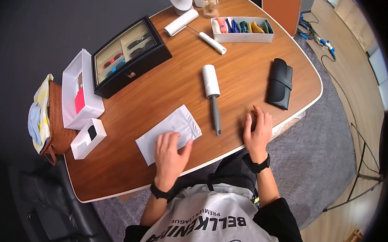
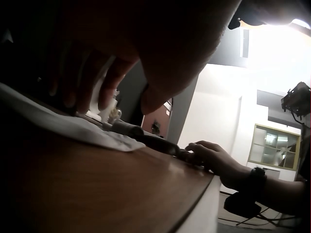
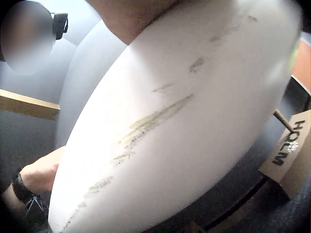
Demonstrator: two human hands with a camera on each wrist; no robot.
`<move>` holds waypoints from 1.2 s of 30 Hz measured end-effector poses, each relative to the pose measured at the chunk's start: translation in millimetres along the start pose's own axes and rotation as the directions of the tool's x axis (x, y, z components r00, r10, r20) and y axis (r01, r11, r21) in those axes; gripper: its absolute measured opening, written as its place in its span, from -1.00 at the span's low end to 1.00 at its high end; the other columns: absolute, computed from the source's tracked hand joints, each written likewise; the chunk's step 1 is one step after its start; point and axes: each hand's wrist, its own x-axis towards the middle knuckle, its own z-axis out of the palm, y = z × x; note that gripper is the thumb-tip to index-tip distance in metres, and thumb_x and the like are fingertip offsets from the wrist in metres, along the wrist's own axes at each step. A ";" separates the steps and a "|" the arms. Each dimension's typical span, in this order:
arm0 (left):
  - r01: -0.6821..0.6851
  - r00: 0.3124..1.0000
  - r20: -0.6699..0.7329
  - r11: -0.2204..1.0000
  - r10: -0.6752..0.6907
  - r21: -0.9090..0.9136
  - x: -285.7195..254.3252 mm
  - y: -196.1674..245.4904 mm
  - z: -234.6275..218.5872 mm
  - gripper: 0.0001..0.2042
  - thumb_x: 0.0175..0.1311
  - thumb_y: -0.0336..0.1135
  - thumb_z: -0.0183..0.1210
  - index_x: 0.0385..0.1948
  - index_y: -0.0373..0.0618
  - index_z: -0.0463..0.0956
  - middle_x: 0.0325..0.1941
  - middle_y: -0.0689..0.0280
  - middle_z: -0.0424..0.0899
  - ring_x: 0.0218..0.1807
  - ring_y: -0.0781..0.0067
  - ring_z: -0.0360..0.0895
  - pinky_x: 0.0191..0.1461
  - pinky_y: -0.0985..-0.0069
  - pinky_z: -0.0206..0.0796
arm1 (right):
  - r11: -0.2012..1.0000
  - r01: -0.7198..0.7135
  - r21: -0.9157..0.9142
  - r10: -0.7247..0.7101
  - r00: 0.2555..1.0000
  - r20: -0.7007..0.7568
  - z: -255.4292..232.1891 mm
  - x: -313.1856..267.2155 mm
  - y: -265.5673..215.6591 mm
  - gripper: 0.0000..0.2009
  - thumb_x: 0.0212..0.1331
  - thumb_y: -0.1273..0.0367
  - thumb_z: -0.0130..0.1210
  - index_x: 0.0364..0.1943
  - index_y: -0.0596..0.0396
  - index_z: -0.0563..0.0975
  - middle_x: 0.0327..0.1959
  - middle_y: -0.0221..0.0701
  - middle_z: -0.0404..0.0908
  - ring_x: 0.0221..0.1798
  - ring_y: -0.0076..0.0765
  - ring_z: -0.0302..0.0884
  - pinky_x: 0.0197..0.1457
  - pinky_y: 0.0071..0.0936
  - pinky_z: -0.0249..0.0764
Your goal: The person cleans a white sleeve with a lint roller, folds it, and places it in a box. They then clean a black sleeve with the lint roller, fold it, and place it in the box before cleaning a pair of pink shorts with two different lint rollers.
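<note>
My left hand (image 1: 170,158) is over the lower right part of a flat white drawstring pouch (image 1: 153,140), fingers loosely bent and thumb apart. In the left wrist view its fingers (image 2: 114,80) hang just over the pale cloth, holding nothing. My right hand (image 1: 258,133) rests by the table's front edge, its fingers relaxed and gripping nothing. Between the hands lies a lint roller (image 1: 211,83) with a white roll and grey handle. A black glasses case (image 1: 280,84) with a strap lies beyond my right hand. The right wrist view shows mostly the table's scuffed white edge (image 3: 194,141).
On the wooden table (image 1: 145,100), a black display box (image 1: 130,55) holds several sunglasses. Nearby are a white bin (image 1: 81,116), a small white box (image 1: 94,144) and a brown basket (image 1: 58,114). Farther back lie a box of rolled cloths (image 1: 243,37) and another roller (image 1: 182,23) with a separate-looking handle (image 1: 212,43).
</note>
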 end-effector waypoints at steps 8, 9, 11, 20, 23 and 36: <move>0.038 0.998 0.051 0.993 -0.045 0.116 -36.9 -39.1 -27.3 -0.55 0.39 -0.21 0.30 0.21 -0.27 0.53 0.44 -0.03 0.45 0.49 -0.13 0.33 0.48 -0.01 0.18 | 0.998 -0.028 0.056 0.026 0.999 0.035 2.1 -2.7 -5.2 -0.70 0.36 0.39 0.21 0.11 0.23 0.58 -0.12 -0.10 0.60 -0.07 0.07 0.55 0.04 -0.14 0.47; 0.031 0.995 0.087 0.993 -0.041 0.115 -43.1 -42.0 -27.3 -0.52 0.42 -0.19 0.28 0.27 -0.27 0.50 0.50 -0.05 0.39 0.54 -0.16 0.27 0.52 -0.02 0.14 | 0.993 -0.056 0.100 0.050 0.997 0.061 1.0 -4.6 -8.5 -0.70 0.37 0.39 0.20 0.11 0.24 0.57 -0.13 -0.10 0.59 -0.07 0.07 0.55 0.05 -0.14 0.47; 0.032 0.992 0.115 0.994 -0.044 0.103 -53.5 -47.2 -26.8 -0.49 0.44 -0.17 0.25 0.32 -0.26 0.47 0.55 -0.08 0.32 0.59 -0.19 0.20 0.56 -0.04 0.10 | 0.981 -0.100 0.164 0.072 0.984 0.164 2.6 -12.5 -21.8 -0.67 0.36 0.37 0.21 0.13 0.26 0.56 -0.15 -0.08 0.57 -0.06 0.09 0.54 0.07 -0.14 0.46; 0.070 0.979 0.185 0.992 -0.089 0.110 -92.7 -75.8 -52.1 -0.44 0.48 -0.03 0.19 0.33 -0.29 0.45 0.56 -0.14 0.28 0.63 -0.22 0.11 0.64 -0.17 -0.04 | 0.968 -0.017 0.249 -0.080 0.923 0.376 22.1 -24.6 -90.2 -0.50 0.24 0.29 0.37 0.18 0.29 0.51 0.04 -0.03 0.55 0.08 0.14 0.49 0.16 -0.12 0.44; 0.095 0.974 0.186 0.978 -0.130 0.187 -101.8 -78.6 -61.1 -0.33 0.39 0.07 0.27 0.35 -0.26 0.44 0.58 -0.12 0.26 0.66 -0.22 0.07 0.65 -0.24 -0.11 | 0.966 -0.007 0.259 -0.096 0.918 0.384 23.9 -27.0 -101.1 -0.52 0.26 0.31 0.35 0.18 0.29 0.51 0.05 -0.04 0.55 0.08 0.14 0.49 0.16 -0.11 0.44; -0.111 0.974 0.214 0.984 0.080 0.139 -129.4 -63.5 -31.8 -0.35 0.15 -0.21 0.44 0.33 -0.15 0.49 0.55 0.08 0.39 0.64 -0.02 0.19 0.63 -0.22 -0.06 | 0.942 -0.074 0.327 -0.037 0.947 0.319 32.3 -46.8 -96.3 -0.70 0.33 0.42 0.25 0.08 0.25 0.57 -0.06 -0.09 0.58 -0.05 0.04 0.55 0.04 -0.22 0.51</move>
